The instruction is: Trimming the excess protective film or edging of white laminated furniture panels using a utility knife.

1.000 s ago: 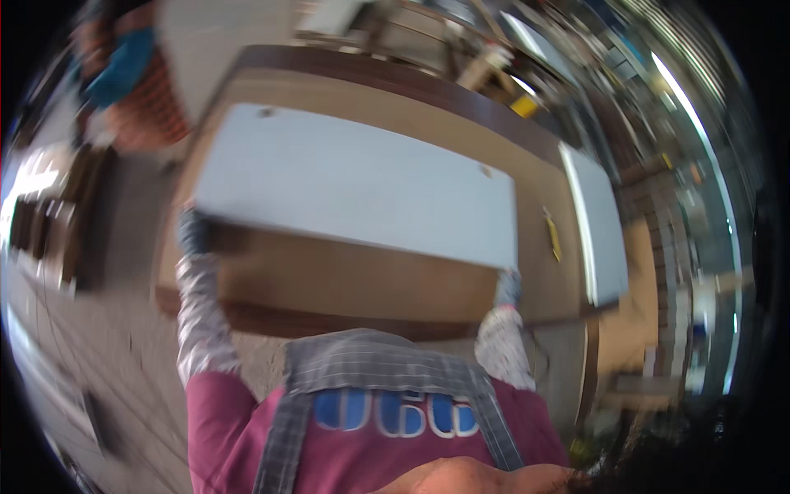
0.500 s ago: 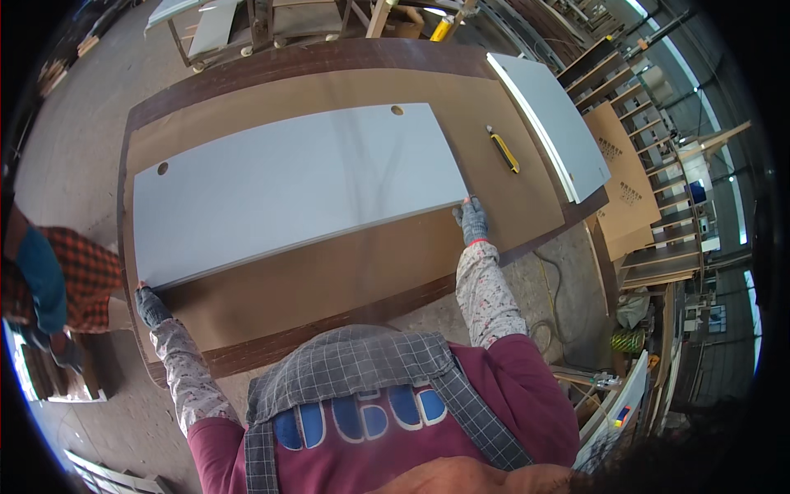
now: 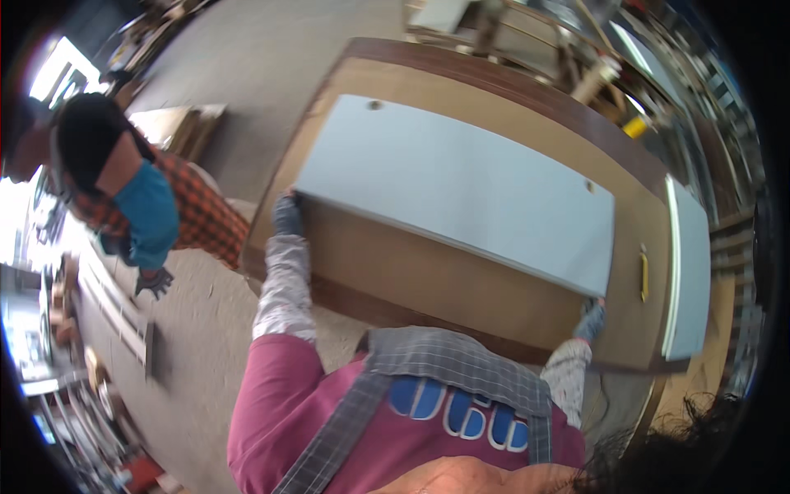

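Note:
A long light-grey panel (image 3: 461,189) lies on the brown cardboard sheet (image 3: 428,284) that covers a large dark-brown table (image 3: 395,317). Two round holes show near the panel's far edge, one towards each end. My left hand (image 3: 288,216), in a grey glove, grips the near left corner. At the near right corner my right hand (image 3: 590,319), gloved too, has its fingers closed on the edge. Their undersides are hidden, and the picture is slightly blurred. Beyond the panel's right end lies a yellow utility knife (image 3: 644,276) on the cardboard.
Another grey panel with a white edge (image 3: 687,272) rests at the table's right end. Left of the table stands a person in a checked garment and blue sleeve (image 3: 150,202), a gloved hand (image 3: 154,282) hanging down. Wooden racks and carts (image 3: 527,37) stand beyond the table.
The view has swung to the left and tilted, so more of the other person shows. Both my hands stay at the panel's near corners; the panel shows no clear shift on the table.

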### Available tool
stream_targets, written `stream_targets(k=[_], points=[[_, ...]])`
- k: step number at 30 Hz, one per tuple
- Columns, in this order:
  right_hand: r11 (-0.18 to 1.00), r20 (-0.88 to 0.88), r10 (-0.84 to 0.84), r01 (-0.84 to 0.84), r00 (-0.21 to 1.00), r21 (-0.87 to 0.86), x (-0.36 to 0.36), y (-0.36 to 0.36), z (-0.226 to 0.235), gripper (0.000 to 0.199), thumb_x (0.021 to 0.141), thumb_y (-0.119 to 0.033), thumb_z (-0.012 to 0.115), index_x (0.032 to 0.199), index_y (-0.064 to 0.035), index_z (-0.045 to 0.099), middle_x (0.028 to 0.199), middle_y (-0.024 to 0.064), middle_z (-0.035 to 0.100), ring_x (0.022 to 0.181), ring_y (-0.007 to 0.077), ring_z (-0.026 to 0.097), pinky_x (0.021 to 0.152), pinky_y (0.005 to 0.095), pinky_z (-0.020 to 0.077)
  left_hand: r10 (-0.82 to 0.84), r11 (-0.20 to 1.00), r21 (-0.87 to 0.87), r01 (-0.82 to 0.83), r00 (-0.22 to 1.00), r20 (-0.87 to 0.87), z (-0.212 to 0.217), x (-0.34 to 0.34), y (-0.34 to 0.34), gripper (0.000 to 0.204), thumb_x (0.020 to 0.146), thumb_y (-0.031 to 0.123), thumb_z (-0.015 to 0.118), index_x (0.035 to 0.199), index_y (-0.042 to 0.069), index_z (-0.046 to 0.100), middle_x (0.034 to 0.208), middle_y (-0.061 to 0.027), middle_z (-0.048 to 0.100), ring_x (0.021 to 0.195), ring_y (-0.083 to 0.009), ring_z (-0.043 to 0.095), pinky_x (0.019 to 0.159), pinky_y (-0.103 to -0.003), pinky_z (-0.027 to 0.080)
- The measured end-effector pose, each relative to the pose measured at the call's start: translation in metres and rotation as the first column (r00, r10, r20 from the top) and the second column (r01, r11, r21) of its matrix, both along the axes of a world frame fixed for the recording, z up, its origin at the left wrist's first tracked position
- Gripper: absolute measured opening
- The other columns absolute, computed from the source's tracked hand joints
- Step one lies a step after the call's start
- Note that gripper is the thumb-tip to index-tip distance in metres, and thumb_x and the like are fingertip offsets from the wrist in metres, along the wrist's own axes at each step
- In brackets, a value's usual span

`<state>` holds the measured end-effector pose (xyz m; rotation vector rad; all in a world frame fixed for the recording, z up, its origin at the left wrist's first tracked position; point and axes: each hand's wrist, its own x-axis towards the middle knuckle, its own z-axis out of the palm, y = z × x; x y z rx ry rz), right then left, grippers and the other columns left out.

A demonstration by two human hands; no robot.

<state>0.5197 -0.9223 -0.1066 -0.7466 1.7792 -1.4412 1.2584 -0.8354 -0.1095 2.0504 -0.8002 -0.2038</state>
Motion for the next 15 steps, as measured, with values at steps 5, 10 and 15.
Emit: stream_targets(k=[5,10,15], points=[[0.994,0.067,-0.108,0.108,0.992,-0.005,0.054,0.028,0.026,0.028,0.085,-0.033,0.053,0.098,-0.0080,0.055,0.081,-0.0011,0.056,0.065,0.0076,0.053,0.051,0.0187,0.0411,-0.115,0.782,-0.536,-0.317,0.773,-0.624,-0.002,-0.023,0.054,0.019,0.087,0.014,0.045,0.092,0.002,0.060,0.085,-0.0020,0.059,0.079,-0.0125,0.053,0.073,-0.026,0.044],[0.997,-0.003,-0.079,0.079,0.997,0.024,0.035,0.101,0.014,0.025,0.085,-0.029,0.053,0.098,-0.0076,0.054,0.082,-0.0008,0.055,0.064,0.0077,0.052,0.050,0.0175,0.0409,-0.099,0.880,-0.460,-0.119,0.901,-0.423,0.020,-0.092,0.044,0.014,0.085,0.009,0.050,0.092,0.000,0.058,0.083,-0.0047,0.060,0.077,-0.0120,0.054,0.072,-0.022,0.044],[0.969,-0.231,-0.211,0.234,0.950,0.076,0.043,0.232,-0.020,0.026,0.086,-0.024,0.047,0.102,-0.0052,0.056,0.088,0.0042,0.058,0.077,0.0118,0.053,0.065,0.0264,0.0432,-0.603,0.798,-0.283,0.533,0.717,-0.350,0.022,-0.217,0.000,0.005,0.080,0.005,0.054,0.083,0.002,0.057,0.073,-0.0032,0.053,0.069,-0.0095,0.047,0.065,-0.023,0.041]])
